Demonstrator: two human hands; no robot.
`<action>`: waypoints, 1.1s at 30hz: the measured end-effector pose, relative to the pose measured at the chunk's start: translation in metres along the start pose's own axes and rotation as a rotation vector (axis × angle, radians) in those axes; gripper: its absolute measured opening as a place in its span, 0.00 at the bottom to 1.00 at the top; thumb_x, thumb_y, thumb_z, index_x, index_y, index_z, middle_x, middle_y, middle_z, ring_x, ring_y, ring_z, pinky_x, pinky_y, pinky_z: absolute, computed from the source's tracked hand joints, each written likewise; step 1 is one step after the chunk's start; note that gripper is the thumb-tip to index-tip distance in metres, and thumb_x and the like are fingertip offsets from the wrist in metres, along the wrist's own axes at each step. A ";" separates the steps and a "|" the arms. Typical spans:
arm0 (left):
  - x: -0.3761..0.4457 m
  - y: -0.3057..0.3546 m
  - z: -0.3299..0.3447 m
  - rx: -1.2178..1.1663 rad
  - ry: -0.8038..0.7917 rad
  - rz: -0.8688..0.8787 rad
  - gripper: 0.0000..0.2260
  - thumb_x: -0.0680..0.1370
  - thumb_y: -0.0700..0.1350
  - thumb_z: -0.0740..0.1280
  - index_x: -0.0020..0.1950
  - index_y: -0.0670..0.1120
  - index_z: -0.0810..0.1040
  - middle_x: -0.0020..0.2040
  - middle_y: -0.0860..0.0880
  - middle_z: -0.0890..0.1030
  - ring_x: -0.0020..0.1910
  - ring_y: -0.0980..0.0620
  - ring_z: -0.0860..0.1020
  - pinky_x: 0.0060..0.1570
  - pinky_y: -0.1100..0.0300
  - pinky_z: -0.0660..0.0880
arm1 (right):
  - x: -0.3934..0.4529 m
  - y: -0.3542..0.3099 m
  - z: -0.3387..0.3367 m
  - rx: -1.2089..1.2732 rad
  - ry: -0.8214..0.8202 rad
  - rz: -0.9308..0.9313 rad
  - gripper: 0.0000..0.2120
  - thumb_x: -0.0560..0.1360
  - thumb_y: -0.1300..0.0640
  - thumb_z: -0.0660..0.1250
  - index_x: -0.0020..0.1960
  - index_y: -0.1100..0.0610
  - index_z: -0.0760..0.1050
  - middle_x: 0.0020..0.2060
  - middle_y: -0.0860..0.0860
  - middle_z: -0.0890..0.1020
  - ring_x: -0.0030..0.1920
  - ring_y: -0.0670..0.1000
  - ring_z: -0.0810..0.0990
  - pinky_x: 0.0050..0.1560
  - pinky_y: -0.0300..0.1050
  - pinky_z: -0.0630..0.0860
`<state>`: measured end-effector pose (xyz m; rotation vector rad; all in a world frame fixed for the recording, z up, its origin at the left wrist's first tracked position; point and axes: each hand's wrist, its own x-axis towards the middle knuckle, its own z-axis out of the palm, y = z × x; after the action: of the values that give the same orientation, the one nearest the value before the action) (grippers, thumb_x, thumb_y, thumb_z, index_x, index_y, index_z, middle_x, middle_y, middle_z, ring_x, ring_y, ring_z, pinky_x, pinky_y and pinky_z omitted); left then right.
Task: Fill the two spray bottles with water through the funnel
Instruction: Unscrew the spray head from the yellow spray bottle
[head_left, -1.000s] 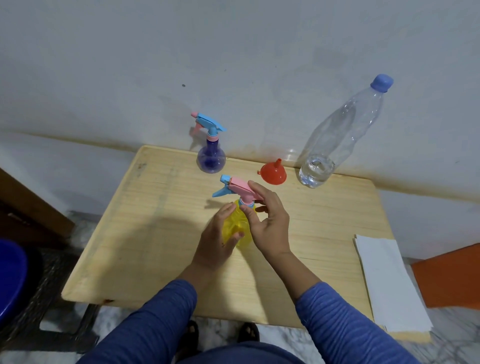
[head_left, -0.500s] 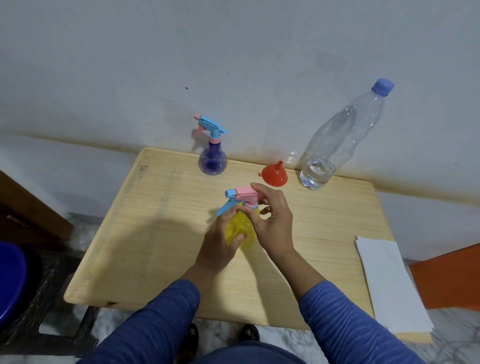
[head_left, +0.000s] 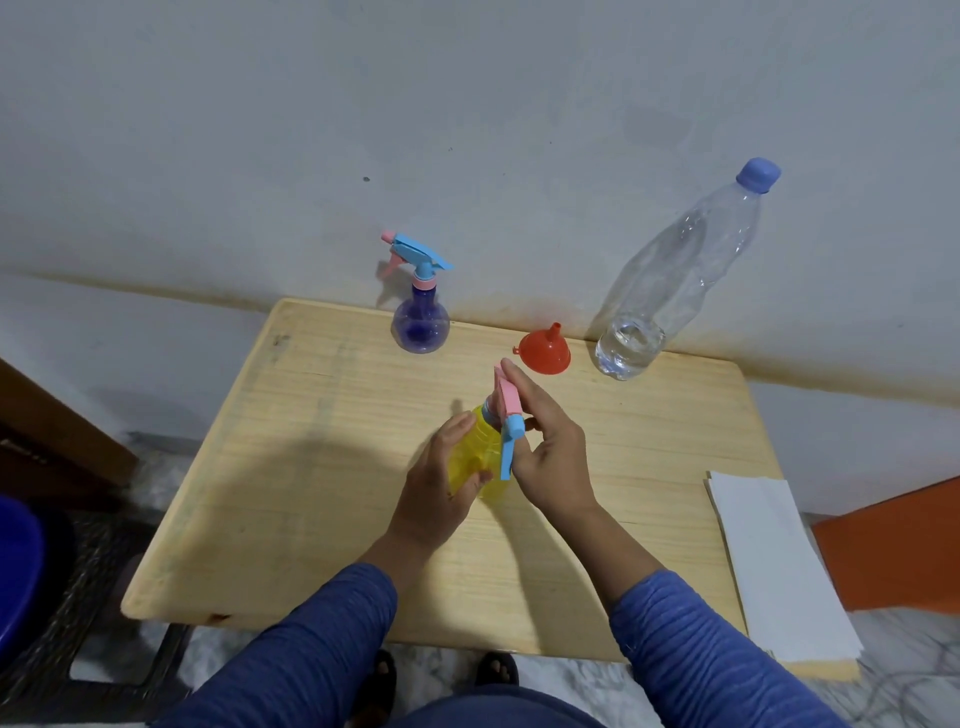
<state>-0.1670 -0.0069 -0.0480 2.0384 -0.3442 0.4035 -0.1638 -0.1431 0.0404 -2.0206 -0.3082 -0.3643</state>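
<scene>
A person stood the yellow spray bottle (head_left: 480, 457) upright near the middle of the wooden surface (head_left: 322, 467). The left hand (head_left: 441, 491) wrapped its body; the right hand (head_left: 548, 447) pinched the pink-and-blue trigger head (head_left: 506, 421), apparently unscrewing it. The red funnel (head_left: 545, 351) lay mouth-down just beyond the right hand, the nearer one, with the water bottle (head_left: 670, 291) to its right. The purple spray bottle (head_left: 421, 317) stood far left, capped.
</scene>
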 end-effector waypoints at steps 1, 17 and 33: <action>0.000 0.000 0.000 -0.001 0.001 0.002 0.27 0.71 0.49 0.65 0.69 0.48 0.62 0.66 0.52 0.68 0.66 0.64 0.64 0.66 0.67 0.64 | 0.000 0.000 -0.002 0.004 -0.019 -0.004 0.31 0.70 0.73 0.65 0.70 0.53 0.68 0.62 0.39 0.74 0.60 0.36 0.72 0.58 0.28 0.68; 0.001 -0.005 0.002 0.022 -0.007 0.035 0.28 0.71 0.47 0.66 0.69 0.47 0.62 0.67 0.51 0.68 0.67 0.59 0.65 0.66 0.58 0.66 | 0.008 -0.001 -0.006 -0.013 -0.037 0.015 0.34 0.69 0.68 0.68 0.70 0.44 0.66 0.56 0.41 0.75 0.53 0.44 0.77 0.50 0.38 0.76; 0.002 -0.005 0.002 0.024 -0.014 0.075 0.27 0.74 0.47 0.65 0.70 0.45 0.61 0.67 0.49 0.68 0.67 0.58 0.66 0.65 0.60 0.66 | 0.007 0.004 -0.012 0.004 -0.143 0.017 0.34 0.70 0.68 0.68 0.72 0.47 0.64 0.63 0.35 0.72 0.61 0.41 0.73 0.57 0.36 0.73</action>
<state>-0.1631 -0.0064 -0.0527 2.0575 -0.4271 0.4412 -0.1574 -0.1556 0.0449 -2.0483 -0.3790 -0.2086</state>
